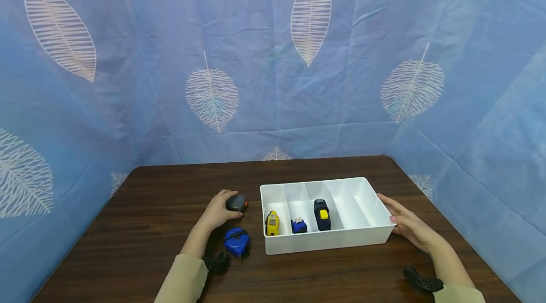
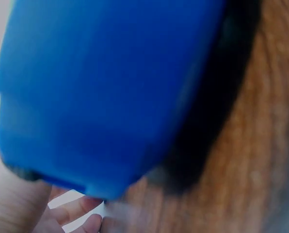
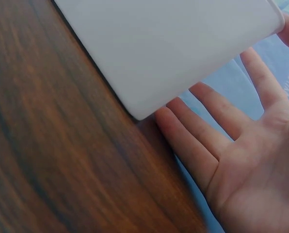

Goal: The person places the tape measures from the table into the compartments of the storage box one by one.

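Note:
My left hand (image 1: 218,210) pinches a dark grey tape measure (image 1: 236,203) with an orange bit, thumb on the near side and fingers on the far side. Just below that hand lies a blue tape measure (image 1: 237,241) with a black strap; it fills much of the left wrist view, blurred. A white divided tray (image 1: 324,242) stands to the right. Against its right end my right hand (image 1: 411,228) rests with fairly straight fingers, thumb at the near corner; the right wrist view shows those fingers (image 3: 222,111) along the outer wall.
Inside the tray, separate compartments hold a yellow tape measure (image 1: 272,224), a small blue one (image 1: 299,225) and a black one with a yellow button (image 1: 322,215). The dark wooden table (image 1: 170,198) backs onto a blue leaf-print cloth (image 1: 256,94).

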{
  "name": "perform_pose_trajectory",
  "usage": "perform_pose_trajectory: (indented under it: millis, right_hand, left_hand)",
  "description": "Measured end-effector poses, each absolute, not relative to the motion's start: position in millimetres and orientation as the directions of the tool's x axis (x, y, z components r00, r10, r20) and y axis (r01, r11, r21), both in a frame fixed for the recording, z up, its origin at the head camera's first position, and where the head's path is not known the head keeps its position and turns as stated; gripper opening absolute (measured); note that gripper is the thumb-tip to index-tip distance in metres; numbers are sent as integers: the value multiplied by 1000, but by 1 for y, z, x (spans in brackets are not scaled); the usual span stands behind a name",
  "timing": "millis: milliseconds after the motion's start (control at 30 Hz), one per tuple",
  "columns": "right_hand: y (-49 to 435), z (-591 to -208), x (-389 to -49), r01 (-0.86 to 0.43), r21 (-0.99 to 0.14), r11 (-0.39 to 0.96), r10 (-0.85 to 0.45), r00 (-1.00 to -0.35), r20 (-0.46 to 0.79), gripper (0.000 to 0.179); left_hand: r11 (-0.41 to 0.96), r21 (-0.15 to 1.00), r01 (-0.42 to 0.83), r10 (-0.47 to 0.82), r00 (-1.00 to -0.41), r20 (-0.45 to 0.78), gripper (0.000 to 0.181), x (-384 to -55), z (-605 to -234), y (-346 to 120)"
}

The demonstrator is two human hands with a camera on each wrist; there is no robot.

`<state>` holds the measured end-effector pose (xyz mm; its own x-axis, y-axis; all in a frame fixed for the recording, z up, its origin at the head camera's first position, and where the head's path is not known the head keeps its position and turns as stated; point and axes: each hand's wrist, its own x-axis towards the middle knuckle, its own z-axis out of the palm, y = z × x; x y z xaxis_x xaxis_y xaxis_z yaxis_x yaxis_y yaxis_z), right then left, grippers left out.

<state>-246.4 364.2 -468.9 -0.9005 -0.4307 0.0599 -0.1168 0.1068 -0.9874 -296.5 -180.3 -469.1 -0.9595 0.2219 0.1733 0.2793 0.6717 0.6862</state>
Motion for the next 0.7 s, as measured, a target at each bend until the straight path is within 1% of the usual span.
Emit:
perform_pose_trajectory:
  millis: [333,700]
  right_hand:
    - [364,-470,-246,-95,-988,119,-405,-913,39,66]
    - [364,-469,-247,-128,-985,118,-426,-902,66,65]
  left_hand:
    - [674,681,285,220,-958,183,70,-298,-472,-181]
    - [674,676,296,225,-955,193,71,-299,-473,-182]
